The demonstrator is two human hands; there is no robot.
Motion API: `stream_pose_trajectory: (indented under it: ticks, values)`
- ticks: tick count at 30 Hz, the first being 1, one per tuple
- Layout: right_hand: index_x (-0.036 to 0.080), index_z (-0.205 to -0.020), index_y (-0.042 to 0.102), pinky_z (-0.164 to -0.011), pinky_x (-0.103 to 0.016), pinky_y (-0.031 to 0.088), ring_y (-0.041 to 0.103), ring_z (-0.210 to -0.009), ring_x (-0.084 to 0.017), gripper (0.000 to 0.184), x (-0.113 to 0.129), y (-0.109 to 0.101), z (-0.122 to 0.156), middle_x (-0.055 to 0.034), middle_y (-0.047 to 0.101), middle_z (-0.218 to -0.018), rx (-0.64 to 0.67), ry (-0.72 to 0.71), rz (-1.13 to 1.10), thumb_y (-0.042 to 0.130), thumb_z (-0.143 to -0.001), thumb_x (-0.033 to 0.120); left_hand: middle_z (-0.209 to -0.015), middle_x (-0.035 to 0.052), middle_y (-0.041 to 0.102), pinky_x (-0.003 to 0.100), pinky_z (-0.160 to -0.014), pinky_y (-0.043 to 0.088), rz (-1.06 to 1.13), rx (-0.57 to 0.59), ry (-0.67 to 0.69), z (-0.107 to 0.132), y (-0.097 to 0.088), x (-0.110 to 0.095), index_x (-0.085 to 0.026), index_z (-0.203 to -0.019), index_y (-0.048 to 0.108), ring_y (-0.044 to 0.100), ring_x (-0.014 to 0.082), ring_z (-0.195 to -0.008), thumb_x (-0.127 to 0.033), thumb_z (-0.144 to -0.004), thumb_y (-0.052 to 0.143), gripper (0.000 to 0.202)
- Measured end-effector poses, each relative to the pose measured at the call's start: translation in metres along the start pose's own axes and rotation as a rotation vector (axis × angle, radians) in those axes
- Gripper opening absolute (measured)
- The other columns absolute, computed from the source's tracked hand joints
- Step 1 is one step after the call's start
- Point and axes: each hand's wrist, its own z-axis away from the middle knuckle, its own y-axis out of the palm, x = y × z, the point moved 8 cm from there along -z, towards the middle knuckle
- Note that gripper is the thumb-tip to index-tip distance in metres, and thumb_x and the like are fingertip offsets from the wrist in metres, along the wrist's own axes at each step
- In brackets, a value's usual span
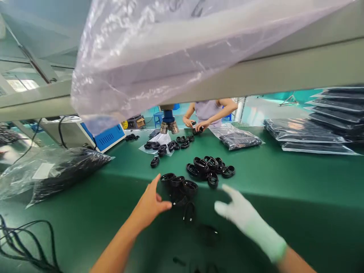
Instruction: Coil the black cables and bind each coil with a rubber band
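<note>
My bare left hand (152,204) is at the left side of a near pile of coiled black cables (190,186), thumb and fingers spread apart. I cannot tell whether its fingertips touch the coils. To the right of that pile, my right hand (237,208) wears a white glove and is open, holding nothing. Just beyond lies a second heap of black cable coils (210,163). A blurred dark piece (209,232) with a bright tip lies or falls below the near pile; which one I cannot tell.
Clear plastic (170,60) hangs over a beam above. Across the green table (284,178) a person (209,113) handles black coils. Bagged black goods (307,132) are stacked right; another bag (68,167) and a blue-fronted box (104,136) stand left. Loose cables (31,242) lie near left.
</note>
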Motion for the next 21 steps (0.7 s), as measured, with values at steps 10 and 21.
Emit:
stream_pose_trajectory:
  ticks: [10, 21]
  values:
    - [0.023, -0.143, 0.026, -0.079, -0.040, 0.047, 0.058, -0.105, -0.033, 0.095, 0.071, 0.071, -0.024, -0.0187, 0.035, -0.143, 0.174, -0.126, 0.256, 0.070, -0.059, 0.028, -0.147, 0.0237, 0.026, 0.045, -0.095, 0.041, -0.157, -0.003, -0.087, -0.051, 0.068, -0.010, -0.023, -0.146, 0.012, 0.050, 0.0408, -0.119, -0.015, -0.056, 0.078, 0.113]
    - [0.017, -0.140, 0.030, -0.098, -0.040, 0.037, 0.052, -0.111, -0.027, 0.066, 0.030, 0.045, -0.026, -0.0152, 0.044, -0.131, 0.003, -0.130, 0.089, 0.057, -0.082, 0.034, -0.126, 0.0094, 0.052, 0.047, -0.088, 0.049, -0.109, 0.019, -0.002, -0.064, 0.040, 0.008, -0.017, -0.123, 0.050, 0.056, 0.0243, -0.106, -0.031, -0.090, 0.055, 0.036]
